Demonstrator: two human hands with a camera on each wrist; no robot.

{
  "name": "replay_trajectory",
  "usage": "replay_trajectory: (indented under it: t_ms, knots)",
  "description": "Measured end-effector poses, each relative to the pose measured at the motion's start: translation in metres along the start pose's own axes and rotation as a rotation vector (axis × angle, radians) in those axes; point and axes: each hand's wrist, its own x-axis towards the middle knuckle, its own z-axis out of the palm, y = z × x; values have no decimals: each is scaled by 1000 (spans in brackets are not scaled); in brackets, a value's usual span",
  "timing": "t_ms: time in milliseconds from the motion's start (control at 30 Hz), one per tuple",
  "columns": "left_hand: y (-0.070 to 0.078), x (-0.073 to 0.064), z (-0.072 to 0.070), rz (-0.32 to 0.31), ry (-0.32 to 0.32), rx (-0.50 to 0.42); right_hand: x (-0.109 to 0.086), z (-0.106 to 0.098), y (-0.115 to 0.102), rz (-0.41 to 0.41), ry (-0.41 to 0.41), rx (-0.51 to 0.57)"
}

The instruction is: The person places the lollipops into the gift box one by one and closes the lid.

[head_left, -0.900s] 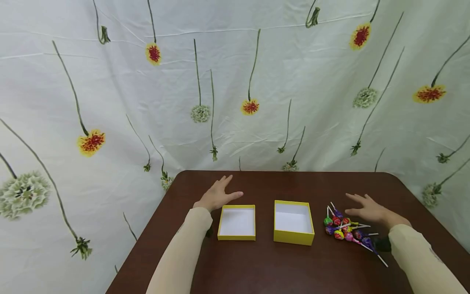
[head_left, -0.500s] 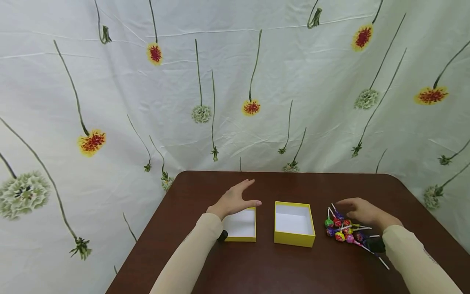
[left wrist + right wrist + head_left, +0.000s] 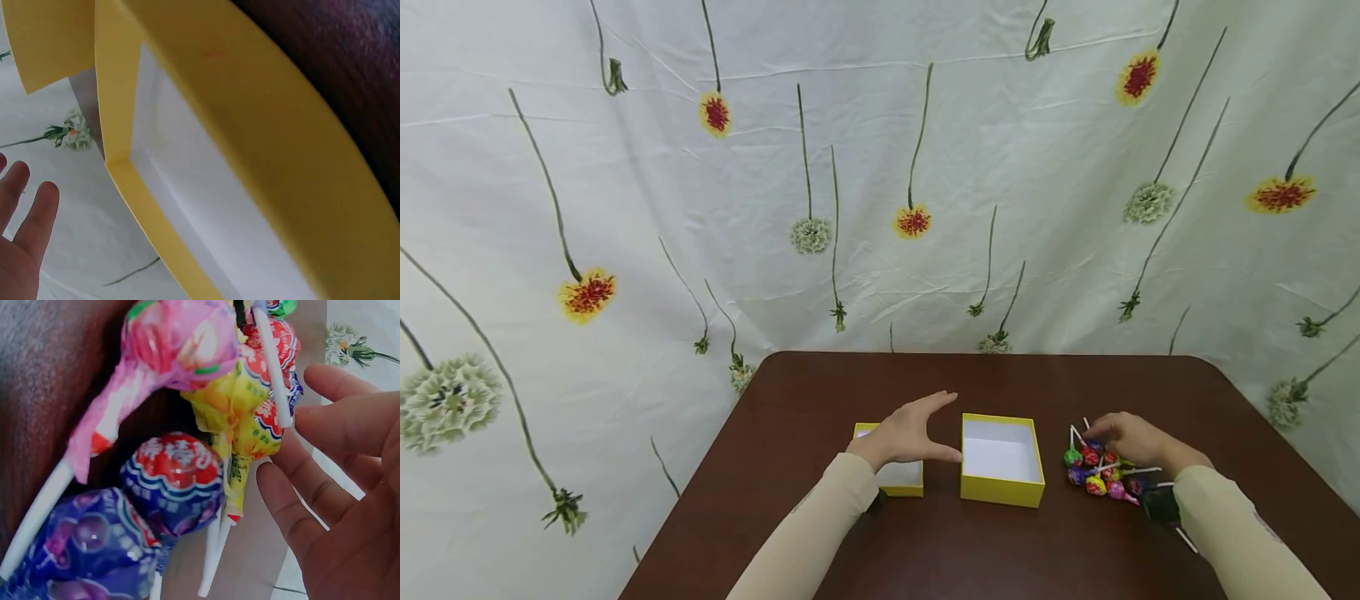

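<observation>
My left hand [image 3: 910, 433] hovers over a shallow yellow box lid [image 3: 902, 491] with a white inside, hiding part of it. Its fingers and thumb are spread, with the thumb tip right at the left edge of a deeper yellow box [image 3: 1002, 491]. In the left wrist view, fingers [image 3: 39, 215] stand apart beyond the lid [image 3: 206, 94]. On the right, my right hand [image 3: 1138, 439] reaches over a pile of wrapped lollipops [image 3: 1096, 485]. The right wrist view has its fingers [image 3: 294, 506] loosely bent beside yellow and red wrappers, with purple lollipops [image 3: 175, 484] nearer the camera.
The boxes and lollipops lie on a dark brown table [image 3: 970, 550] with rounded far corners. Behind it hangs a white cloth [image 3: 880, 283] printed with flowers. A lollipop stick [image 3: 1187, 540] pokes out beneath the right wrist.
My left hand has moved right and nearer, from beside the lid to the deeper box's left edge. My right hand has moved left and down onto the lollipops, its fingers bending more.
</observation>
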Motion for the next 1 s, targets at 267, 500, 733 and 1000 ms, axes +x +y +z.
replay_trajectory:
  t_ms: [267, 500, 733, 1000]
  knots:
    - [5, -1, 12, 31, -47, 47, -1, 5, 2, 28, 14, 0]
    - [9, -3, 17, 27, -61, 53, 1, 11, 3, 32, 63, -29]
    - [8, -3, 23, 12, -55, 82, 2, 17, 7, 48, 134, -43]
    - [8, -4, 29, 1, -42, 82, -1, 18, 4, 147, 120, 34]
